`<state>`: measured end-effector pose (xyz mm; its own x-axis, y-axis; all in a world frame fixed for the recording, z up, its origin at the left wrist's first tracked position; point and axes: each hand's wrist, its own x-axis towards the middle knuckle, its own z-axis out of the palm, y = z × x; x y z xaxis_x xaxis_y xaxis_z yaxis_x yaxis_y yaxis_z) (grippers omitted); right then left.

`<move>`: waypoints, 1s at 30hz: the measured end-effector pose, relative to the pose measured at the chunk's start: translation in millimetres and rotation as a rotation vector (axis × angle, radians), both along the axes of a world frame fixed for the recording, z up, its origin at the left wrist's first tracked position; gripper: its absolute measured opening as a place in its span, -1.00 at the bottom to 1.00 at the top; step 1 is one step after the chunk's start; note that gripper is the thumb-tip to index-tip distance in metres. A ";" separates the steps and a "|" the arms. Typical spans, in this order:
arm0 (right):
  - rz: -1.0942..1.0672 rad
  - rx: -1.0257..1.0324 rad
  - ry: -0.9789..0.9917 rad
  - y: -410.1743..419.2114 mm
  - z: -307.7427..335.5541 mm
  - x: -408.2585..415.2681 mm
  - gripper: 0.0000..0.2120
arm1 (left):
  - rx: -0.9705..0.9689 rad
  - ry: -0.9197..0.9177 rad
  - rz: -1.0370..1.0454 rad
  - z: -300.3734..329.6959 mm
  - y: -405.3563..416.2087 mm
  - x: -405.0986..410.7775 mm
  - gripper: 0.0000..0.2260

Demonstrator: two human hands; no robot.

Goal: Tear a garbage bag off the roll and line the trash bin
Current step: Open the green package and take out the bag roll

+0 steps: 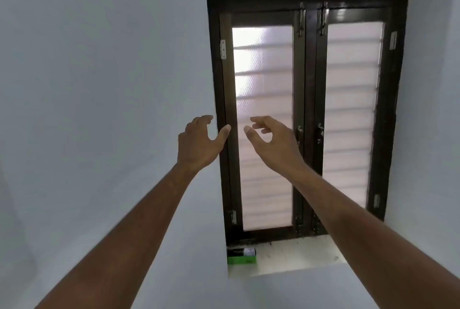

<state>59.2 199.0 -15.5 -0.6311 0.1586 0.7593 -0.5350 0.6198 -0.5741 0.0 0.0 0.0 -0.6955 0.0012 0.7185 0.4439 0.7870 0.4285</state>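
Both arms reach forward and up in front of a wall and window. My left hand (199, 142) is raised with fingers curled apart and thumb out, holding nothing. My right hand (271, 142) is beside it, a small gap between the two thumbs, fingers spread and empty. No garbage bag roll or trash bin shows in the head view. A small green and black box (241, 256) lies on the left end of the window sill, far below the hands; what it holds I cannot tell.
A dark-framed double window (307, 119) with frosted panes is shut, with latches at its centre. A white sill (293, 256) runs under it. Plain white wall (99, 84) fills the left; a recess wall (428, 109) stands on the right.
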 end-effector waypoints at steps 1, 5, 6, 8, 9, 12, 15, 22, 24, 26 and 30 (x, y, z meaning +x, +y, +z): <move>0.013 -0.023 -0.023 0.7 -9.3 -8.0 -0.62 | 0.014 -0.031 -0.012 -10.6 1.8 -7.5 -0.37; 0.015 -0.050 -0.150 9.0 -63.1 -48.0 -0.66 | 0.042 -0.168 -0.038 -74.0 13.0 -41.6 -0.42; 0.021 -0.048 -0.196 13.5 -86.1 -63.3 -0.67 | 0.058 -0.214 -0.047 -100.3 18.7 -52.9 -0.44; 0.046 -0.048 -0.275 25.0 -131.4 -88.1 -0.68 | 0.076 -0.288 -0.065 -147.9 27.5 -68.7 -0.47; 0.058 -0.043 -0.320 31.1 -157.6 -103.0 -0.68 | 0.085 -0.342 -0.068 -176.1 33.4 -78.7 -0.48; 0.103 -0.029 -0.444 48.0 -228.3 -138.4 -0.69 | 0.106 -0.471 -0.089 -245.9 50.9 -96.5 -0.54; 0.116 -0.057 -0.584 64.0 -283.2 -168.3 -0.72 | 0.199 -0.623 -0.102 -302.8 66.9 -116.5 -0.60; 0.157 -0.033 -0.867 87.8 -383.4 -226.4 -0.83 | 0.459 -0.944 0.010 -407.0 103.5 -157.8 -0.79; 0.182 0.011 -0.925 88.6 -405.3 -244.2 -0.84 | 0.511 -1.030 0.078 -432.0 107.4 -169.6 -0.76; 0.189 0.087 -0.969 85.8 -423.6 -259.3 -0.81 | 0.534 -1.127 0.112 -450.4 107.3 -178.2 -0.70; 0.196 0.370 -1.014 73.4 -459.0 -292.8 -0.61 | 0.613 -1.273 0.131 -478.0 104.1 -192.0 -0.59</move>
